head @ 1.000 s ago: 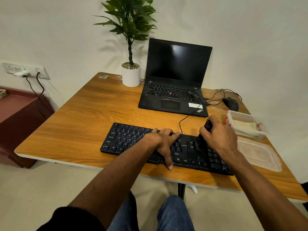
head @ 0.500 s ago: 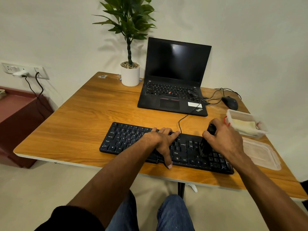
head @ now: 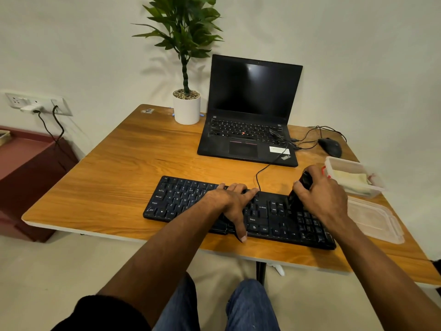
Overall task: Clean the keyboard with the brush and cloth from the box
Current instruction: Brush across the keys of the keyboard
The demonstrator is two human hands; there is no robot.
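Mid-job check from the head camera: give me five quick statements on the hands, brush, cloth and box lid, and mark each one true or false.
1. The right hand grips the brush over the right part of the keyboard. True.
2. The left hand is lifted off the keyboard. False: it rests flat on the keys, near the middle.
3. The cloth lies in the box. True.
4. The lid is closed on the box. False: it lies on the table in front of the box.
5. The laptop screen is lit. False: it is dark.
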